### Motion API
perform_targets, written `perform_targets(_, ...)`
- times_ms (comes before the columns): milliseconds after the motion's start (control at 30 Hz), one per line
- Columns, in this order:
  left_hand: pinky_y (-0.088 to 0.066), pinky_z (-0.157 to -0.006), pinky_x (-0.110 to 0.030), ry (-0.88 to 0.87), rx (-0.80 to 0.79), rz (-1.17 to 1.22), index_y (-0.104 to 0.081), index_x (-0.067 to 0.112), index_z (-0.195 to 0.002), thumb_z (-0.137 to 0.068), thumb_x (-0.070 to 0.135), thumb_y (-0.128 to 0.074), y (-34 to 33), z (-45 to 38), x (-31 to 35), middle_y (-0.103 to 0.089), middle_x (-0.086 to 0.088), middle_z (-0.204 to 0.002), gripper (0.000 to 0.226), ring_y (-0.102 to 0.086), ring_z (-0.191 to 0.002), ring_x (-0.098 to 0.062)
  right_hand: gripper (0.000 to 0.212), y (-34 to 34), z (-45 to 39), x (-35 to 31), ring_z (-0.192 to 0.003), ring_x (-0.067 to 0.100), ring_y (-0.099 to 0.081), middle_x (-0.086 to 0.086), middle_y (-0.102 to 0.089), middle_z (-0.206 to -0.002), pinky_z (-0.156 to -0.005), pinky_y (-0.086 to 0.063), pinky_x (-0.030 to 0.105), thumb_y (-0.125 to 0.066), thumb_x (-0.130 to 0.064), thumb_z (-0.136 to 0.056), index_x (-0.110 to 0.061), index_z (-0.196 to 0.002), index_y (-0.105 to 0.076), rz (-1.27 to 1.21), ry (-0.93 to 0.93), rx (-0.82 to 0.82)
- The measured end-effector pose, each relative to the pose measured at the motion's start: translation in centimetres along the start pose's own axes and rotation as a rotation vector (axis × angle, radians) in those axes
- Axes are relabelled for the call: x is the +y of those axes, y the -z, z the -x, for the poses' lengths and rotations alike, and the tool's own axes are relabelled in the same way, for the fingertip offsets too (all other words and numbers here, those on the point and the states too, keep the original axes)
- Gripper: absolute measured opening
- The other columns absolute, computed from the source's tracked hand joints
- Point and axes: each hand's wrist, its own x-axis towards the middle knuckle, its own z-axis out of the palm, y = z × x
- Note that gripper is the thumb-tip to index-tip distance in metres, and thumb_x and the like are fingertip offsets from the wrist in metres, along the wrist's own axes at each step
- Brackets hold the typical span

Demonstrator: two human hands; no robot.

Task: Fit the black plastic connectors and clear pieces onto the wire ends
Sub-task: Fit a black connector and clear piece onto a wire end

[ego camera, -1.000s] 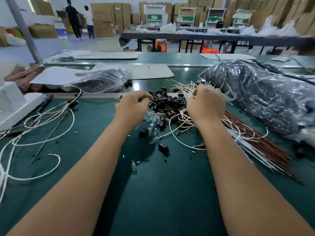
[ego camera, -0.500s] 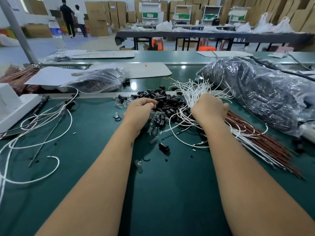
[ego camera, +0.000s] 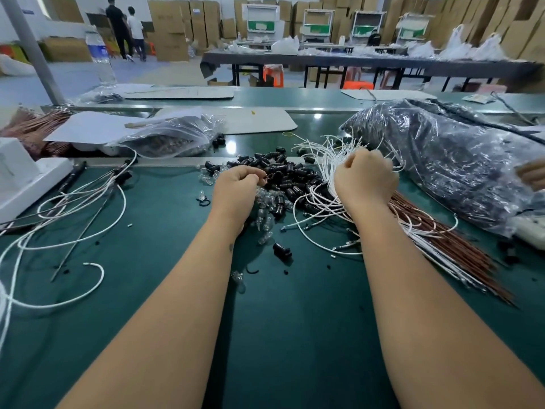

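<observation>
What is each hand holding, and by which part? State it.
The left hand pinches a small ring-like piece at its fingers, over the black connectors. The right hand is curled among the white wires; its hold is hidden.

Both forearms reach forward, the left hand [ego camera: 236, 187] and right hand [ego camera: 365, 178] with fingers curled.

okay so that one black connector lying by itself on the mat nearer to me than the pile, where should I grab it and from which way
Judging by its pose, pinch the lone black connector across its round barrel, coming straight down from above. It lies on its side on the green mat, apart from the pile of black connectors, with bare mat on both flanks for a finger and thumb.
</observation>
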Motion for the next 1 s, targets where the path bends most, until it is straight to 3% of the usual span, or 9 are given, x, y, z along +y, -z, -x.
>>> perform_targets(133,-0.042,-0.053,-0.014,-0.127,0.101,0.078,-0.065,0.017,-0.108,-0.093,-0.001,-0.044,0.4,0.2,0.1,-0.064,0.002,-0.097,0.031,-0.048,-0.061,-0.005,0.009,0.5,0.3,-1.2,-0.082,0.020,-0.047,0.002,-0.059,-0.085,-0.080,-0.041,0.034,-0.050,-0.012,-0.094,-0.015,-0.086,-0.053,-0.260,0.149,0.183)
perform_targets(233,-0.043,-0.082,-0.018,-0.381,0.241,-0.081,-0.047,0.025,-0.132,-0.085,-0.013,-0.039,0.6,0.6,0.4,-0.052,0.004,-0.124,0.062,-0.049,-0.104,-0.012,0.005,0.3,1.0,-2.2,-0.074,0.019,-0.057,0.002,-0.059,-0.080,-0.070,-0.049,0.028,-0.054,-0.010,-0.096,-0.009,-0.092,-0.057,-0.448,0.321,0.090)
perform_targets(300,-0.029,-0.095,-0.011,-0.500,0.269,-0.249,-0.039,0.026,-0.141,-0.080,-0.016,-0.036,0.5,0.7,0.7,-0.045,0.006,-0.138,0.074,-0.036,-0.117,-0.006,0.006,-0.1,1.9,-3.1,-0.071,0.016,-0.054,0.002,-0.056,-0.079,-0.061,-0.041,0.019,-0.053,-0.009,-0.096,-0.007,-0.092,-0.056,-0.494,0.440,0.021)
perform_targets(433,-0.025,-0.093,-0.006,-0.553,0.060,-0.332,-0.042,0.029,-0.142,-0.096,0.002,-0.039,0.0,0.6,1.0,-0.053,0.014,-0.123,0.054,-0.032,-0.113,0.000,0.012,-0.6,3.6,-4.9,-0.069,0.019,-0.043,0.006,-0.050,-0.075,-0.058,-0.032,0.025,-0.044,-0.001,-0.097,-0.009,-0.087,-0.046,-0.566,0.594,0.123)
perform_targets(500,-0.031,-0.092,-0.022,-0.643,0.113,-0.397,-0.058,0.023,-0.128,-0.100,0.011,-0.041,-0.2,0.9,1.3,-0.060,0.009,-0.107,0.035,-0.041,-0.104,-0.008,0.012,-0.5,3.8,-5.2,-0.067,0.021,-0.042,0.008,-0.049,-0.073,-0.059,-0.032,0.028,-0.044,0.005,-0.093,-0.005,-0.086,-0.047,-0.551,0.633,0.229)
perform_targets(567,-0.023,-0.081,-0.030,-0.651,0.221,-0.459,-0.067,0.026,-0.113,-0.102,0.020,-0.042,0.0,0.9,1.4,-0.059,0.014,-0.094,0.028,-0.042,-0.096,-0.011,0.013,-0.3,3.3,-4.9,-0.064,0.021,-0.042,0.008,-0.049,-0.070,-0.059,-0.034,0.028,-0.048,0.011,-0.087,-0.001,-0.084,-0.050,-0.443,0.630,0.366)
perform_targets(767,-0.021,-0.076,-0.030,-0.464,0.291,-0.536,-0.071,0.020,-0.103,-0.099,0.020,-0.051,2.2,0.0,0.1,-0.065,0.008,-0.096,0.020,-0.042,-0.091,-0.012,0.022,1.2,0.8,-2.2,-0.075,0.018,-0.041,-0.001,-0.043,-0.076,-0.070,-0.033,0.029,-0.033,-0.003,-0.090,-0.003,-0.089,-0.055,-0.280,0.248,0.613)
perform_targets(900,-0.048,-0.079,-0.040,-0.510,0.185,-0.496,-0.071,0.009,-0.104,-0.096,0.014,-0.056,2.2,0.0,-0.1,-0.067,-0.002,-0.093,0.018,-0.058,-0.082,-0.022,0.022,1.1,0.2,-0.5,-0.103,0.028,-0.046,0.009,-0.057,-0.104,-0.084,-0.029,0.037,-0.042,0.001,-0.087,-0.007,-0.099,-0.059,-0.071,0.042,0.470)
perform_targets(1000,-0.046,-0.074,-0.029,-0.590,0.107,-0.502,-0.072,0.007,-0.105,-0.094,0.010,-0.059,1.9,0.0,-0.1,-0.068,-0.006,-0.091,0.018,-0.057,-0.082,-0.020,0.045,0.7,0.8,-1.2,-0.121,0.032,-0.037,0.011,-0.049,-0.125,-0.096,-0.024,0.041,-0.040,0.006,-0.075,-0.008,-0.112,-0.060,0.026,0.202,0.288)
